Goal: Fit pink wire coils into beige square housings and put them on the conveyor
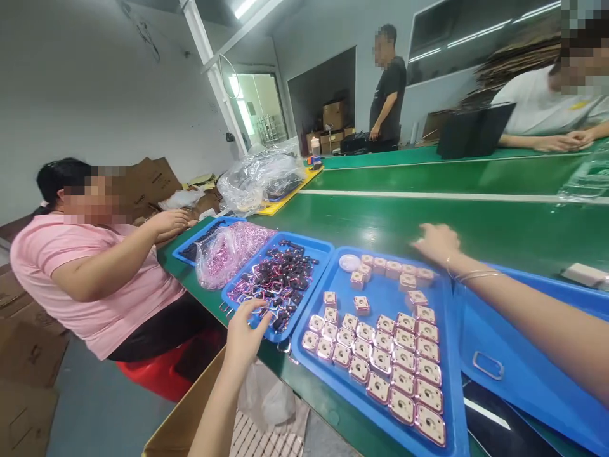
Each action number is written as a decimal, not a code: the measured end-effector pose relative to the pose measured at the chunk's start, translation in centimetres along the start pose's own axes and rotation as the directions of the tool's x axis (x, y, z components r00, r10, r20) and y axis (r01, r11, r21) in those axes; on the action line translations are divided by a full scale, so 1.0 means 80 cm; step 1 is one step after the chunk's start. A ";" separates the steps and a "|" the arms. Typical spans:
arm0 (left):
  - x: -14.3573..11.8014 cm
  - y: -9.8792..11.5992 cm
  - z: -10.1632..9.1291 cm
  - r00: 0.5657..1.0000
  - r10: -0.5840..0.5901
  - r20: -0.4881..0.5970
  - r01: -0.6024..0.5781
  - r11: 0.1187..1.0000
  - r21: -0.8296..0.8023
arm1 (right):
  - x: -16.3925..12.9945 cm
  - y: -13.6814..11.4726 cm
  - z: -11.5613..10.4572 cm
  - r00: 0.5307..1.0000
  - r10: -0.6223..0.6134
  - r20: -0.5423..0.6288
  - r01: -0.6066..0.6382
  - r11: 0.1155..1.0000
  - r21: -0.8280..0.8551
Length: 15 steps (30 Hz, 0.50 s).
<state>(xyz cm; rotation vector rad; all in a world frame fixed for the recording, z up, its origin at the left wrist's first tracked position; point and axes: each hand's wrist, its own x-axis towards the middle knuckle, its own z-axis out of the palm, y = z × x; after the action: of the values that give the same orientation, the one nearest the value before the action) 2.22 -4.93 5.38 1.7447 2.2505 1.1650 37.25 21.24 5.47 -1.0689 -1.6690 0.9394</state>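
Observation:
My left hand (247, 330) is at the near edge of a blue tray (325, 251) heaped with small black parts and pink metallic rings (285, 279). Its thumb and forefinger are spread, with nothing visible between them. My right hand (438, 244) is over the green table, just past the far right corner of another blue tray (451, 317). Motion smears its fingers, so I cannot tell whether they hold anything. That tray carries rows of cream square blocks with pink rims (380, 360) and a small round whitish item (350, 263).
Bagged pink rings (238, 251) and a tray of black pieces (204, 241) lie at left, near a seated person in pink (90, 273). On the right are another blue tray (523, 304) with a metal frame (488, 365) and a glossy black panel (504, 422). Others are across the table.

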 end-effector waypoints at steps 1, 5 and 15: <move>0.005 -0.008 0.001 1.000 -0.001 0.012 0.001 1.000 0.024 | -0.004 -0.003 0.011 0.994 -0.071 0.078 0.073 0.997 -0.023; 0.039 -0.021 0.023 0.991 0.072 0.112 -0.081 0.993 0.081 | -0.031 -0.017 0.066 0.881 -0.277 0.384 0.366 0.913 -0.182; 0.089 -0.003 0.101 0.943 0.201 0.265 -0.246 0.958 0.148 | -0.080 -0.030 0.082 0.860 -0.294 0.418 0.439 0.843 -0.310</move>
<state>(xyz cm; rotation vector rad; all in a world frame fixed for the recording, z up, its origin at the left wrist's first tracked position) 3.32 5.29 2.22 2.1274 2.1075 0.7370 31.81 13.71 3.90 -0.7999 -2.3461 0.5641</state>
